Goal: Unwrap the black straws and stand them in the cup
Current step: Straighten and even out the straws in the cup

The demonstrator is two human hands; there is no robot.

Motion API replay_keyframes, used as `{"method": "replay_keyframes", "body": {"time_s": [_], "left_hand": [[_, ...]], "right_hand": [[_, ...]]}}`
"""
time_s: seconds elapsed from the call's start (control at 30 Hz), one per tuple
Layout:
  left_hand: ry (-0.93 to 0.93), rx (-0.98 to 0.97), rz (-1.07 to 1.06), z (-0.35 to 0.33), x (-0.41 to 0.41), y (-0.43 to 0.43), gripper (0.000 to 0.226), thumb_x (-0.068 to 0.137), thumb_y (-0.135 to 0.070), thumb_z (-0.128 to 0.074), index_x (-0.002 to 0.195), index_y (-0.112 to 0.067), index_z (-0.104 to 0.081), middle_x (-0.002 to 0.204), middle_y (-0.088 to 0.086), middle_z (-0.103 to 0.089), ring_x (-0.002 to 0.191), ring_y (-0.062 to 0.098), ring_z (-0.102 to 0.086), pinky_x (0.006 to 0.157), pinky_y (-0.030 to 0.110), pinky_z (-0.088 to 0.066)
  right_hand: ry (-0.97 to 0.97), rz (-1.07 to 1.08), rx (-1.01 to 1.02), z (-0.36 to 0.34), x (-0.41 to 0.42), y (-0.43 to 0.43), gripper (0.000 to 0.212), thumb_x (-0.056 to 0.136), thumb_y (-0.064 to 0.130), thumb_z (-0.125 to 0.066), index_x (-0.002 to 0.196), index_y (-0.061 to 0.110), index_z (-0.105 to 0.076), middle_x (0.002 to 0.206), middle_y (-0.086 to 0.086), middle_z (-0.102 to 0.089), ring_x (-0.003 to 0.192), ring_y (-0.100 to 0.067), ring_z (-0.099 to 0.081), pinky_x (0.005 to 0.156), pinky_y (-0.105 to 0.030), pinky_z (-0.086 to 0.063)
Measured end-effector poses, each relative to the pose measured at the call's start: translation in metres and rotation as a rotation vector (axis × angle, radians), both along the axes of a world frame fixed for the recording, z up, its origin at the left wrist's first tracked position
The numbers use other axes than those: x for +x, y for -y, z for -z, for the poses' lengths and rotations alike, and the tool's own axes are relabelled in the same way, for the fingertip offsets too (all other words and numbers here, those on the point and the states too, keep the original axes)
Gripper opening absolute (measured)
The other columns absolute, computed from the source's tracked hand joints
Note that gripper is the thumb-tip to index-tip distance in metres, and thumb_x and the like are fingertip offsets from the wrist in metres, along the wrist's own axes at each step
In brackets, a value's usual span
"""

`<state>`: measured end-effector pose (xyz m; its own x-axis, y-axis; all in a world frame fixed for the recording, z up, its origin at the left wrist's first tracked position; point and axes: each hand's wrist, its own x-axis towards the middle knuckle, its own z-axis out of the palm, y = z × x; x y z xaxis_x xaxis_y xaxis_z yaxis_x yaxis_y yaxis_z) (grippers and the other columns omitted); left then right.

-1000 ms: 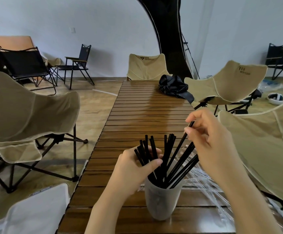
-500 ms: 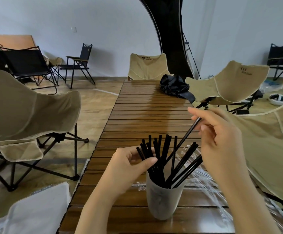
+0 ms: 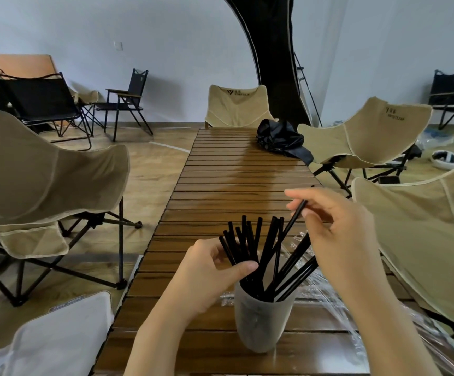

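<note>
A frosted white cup (image 3: 261,324) stands on the wooden slat table (image 3: 220,185) near its front edge. Several black straws (image 3: 255,248) stand in it, fanned out. My left hand (image 3: 209,275) curls round the left group of straws just above the cup's rim. My right hand (image 3: 337,234) pinches one black straw (image 3: 292,226) near its top; that straw slants down into the cup. Clear plastic wrappers (image 3: 326,291) lie on the table right of the cup, partly hidden by my right forearm.
A black cloth bundle (image 3: 282,141) lies at the table's far right. Beige folding chairs (image 3: 44,180) stand on both sides and at the far end. A white cushion (image 3: 52,340) is at the lower left, beside the table.
My right hand has lifted and drawn right with the pinched straw, tilting it more steeply. My left hand has stayed on the left group of straws.
</note>
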<state>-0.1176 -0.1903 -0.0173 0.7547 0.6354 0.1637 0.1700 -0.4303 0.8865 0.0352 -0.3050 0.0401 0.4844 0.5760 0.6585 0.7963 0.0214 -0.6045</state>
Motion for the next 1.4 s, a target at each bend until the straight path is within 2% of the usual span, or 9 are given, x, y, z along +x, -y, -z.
{"method": "replay_keyframes", "body": {"time_s": [0.17, 0.43, 0.7, 0.93, 1.03, 1.13, 1.2, 1.3, 1.4], "left_hand": [[-0.001, 0.003, -0.001, 0.002, 0.000, -0.001, 0.024, 0.082, -0.035, -0.070, 0.105, -0.038, -0.069, 0.104, -0.023, -0.069, 0.103, -0.006, -0.060, 0.093, 0.027, -0.049], [0.012, 0.026, -0.029, 0.003, 0.000, -0.003, 0.022, 0.080, -0.036, -0.071, 0.101, -0.041, -0.067, 0.100, -0.028, -0.068, 0.097, -0.011, -0.060, 0.078, 0.009, -0.047], [-0.022, -0.028, -0.025, 0.001, 0.000, -0.002, 0.028, 0.079, -0.033, -0.072, 0.103, -0.045, -0.066, 0.101, -0.029, -0.068, 0.098, -0.011, -0.060, 0.083, 0.016, -0.049], [-0.056, -0.053, -0.052, 0.001, 0.001, 0.001, 0.030, 0.078, -0.030, -0.074, 0.105, -0.043, -0.067, 0.104, -0.026, -0.068, 0.104, -0.008, -0.059, 0.092, 0.022, -0.048], [-0.043, -0.066, -0.068, 0.001, 0.003, 0.005, 0.028, 0.078, -0.027, -0.074, 0.101, -0.042, -0.067, 0.103, -0.028, -0.068, 0.102, -0.011, -0.059, 0.090, 0.018, -0.047], [-0.035, -0.096, -0.063, 0.001, 0.004, 0.009, 0.026, 0.079, -0.024, -0.074, 0.098, -0.040, -0.069, 0.100, -0.030, -0.068, 0.098, -0.014, -0.058, 0.078, 0.009, -0.048], [-0.028, -0.096, -0.064, 0.000, 0.005, 0.010, 0.025, 0.079, -0.022, -0.074, 0.097, -0.038, -0.069, 0.098, -0.032, -0.067, 0.096, -0.016, -0.058, 0.072, 0.002, -0.046], [-0.027, -0.067, -0.065, 0.000, 0.006, 0.010, 0.028, 0.079, -0.023, -0.074, 0.101, -0.040, -0.067, 0.096, -0.035, -0.066, 0.094, -0.019, -0.056, 0.070, -0.004, -0.041], [-0.032, -0.046, -0.084, 0.001, 0.007, 0.009, 0.031, 0.079, -0.026, -0.075, 0.105, -0.041, -0.066, 0.098, -0.033, -0.066, 0.095, -0.019, -0.056, 0.069, -0.003, -0.041]], "right_hand": [[-0.039, 0.016, -0.019, 0.001, 0.002, 0.000, 0.043, 0.084, -0.014, -0.055, 0.108, 0.019, -0.070, 0.092, 0.006, -0.069, 0.088, 0.003, -0.062, 0.077, -0.003, -0.044], [0.009, 0.069, 0.004, -0.001, 0.003, 0.000, 0.052, 0.079, -0.018, -0.057, 0.115, 0.019, -0.064, 0.097, 0.004, -0.059, 0.083, 0.004, -0.055, 0.075, -0.002, -0.042], [0.129, 0.061, -0.028, -0.002, 0.000, -0.001, 0.028, 0.084, -0.010, -0.050, 0.101, 0.008, -0.063, 0.096, 0.001, -0.053, 0.073, 0.003, -0.049, 0.069, -0.002, -0.039], [0.024, -0.006, -0.069, 0.000, 0.004, 0.002, 0.019, 0.094, -0.001, -0.047, 0.102, 0.005, -0.063, 0.079, 0.000, -0.063, 0.055, 0.008, -0.051, 0.064, 0.001, -0.039], [0.005, -0.002, -0.095, -0.001, 0.003, 0.005, 0.025, 0.096, 0.003, -0.045, 0.100, 0.012, -0.068, 0.085, 0.004, -0.064, 0.073, 0.007, -0.055, 0.069, 0.001, -0.039], [-0.035, -0.017, -0.090, 0.001, 0.002, 0.004, 0.032, 0.094, -0.004, -0.045, 0.101, 0.012, -0.071, 0.090, 0.000, -0.066, 0.077, 0.001, -0.058, 0.075, -0.002, -0.042], [-0.058, -0.007, -0.040, 0.000, 0.000, 0.003, 0.031, 0.093, -0.007, -0.045, 0.107, 0.008, -0.069, 0.092, -0.003, -0.065, 0.077, 0.001, -0.056, 0.080, -0.006, -0.044], [0.031, 0.071, 0.071, -0.003, -0.001, 0.002, 0.043, 0.086, -0.013, -0.051, 0.121, 0.009, -0.061, 0.096, 0.001, -0.060, 0.082, 0.001, -0.055, 0.079, -0.001, -0.041], [0.037, 0.153, 0.194, -0.006, 0.003, 0.003, 0.056, 0.078, -0.019, -0.052, 0.127, 0.009, -0.058, 0.099, 0.001, -0.056, 0.086, -0.005, -0.057, 0.079, -0.012, -0.047]]}}
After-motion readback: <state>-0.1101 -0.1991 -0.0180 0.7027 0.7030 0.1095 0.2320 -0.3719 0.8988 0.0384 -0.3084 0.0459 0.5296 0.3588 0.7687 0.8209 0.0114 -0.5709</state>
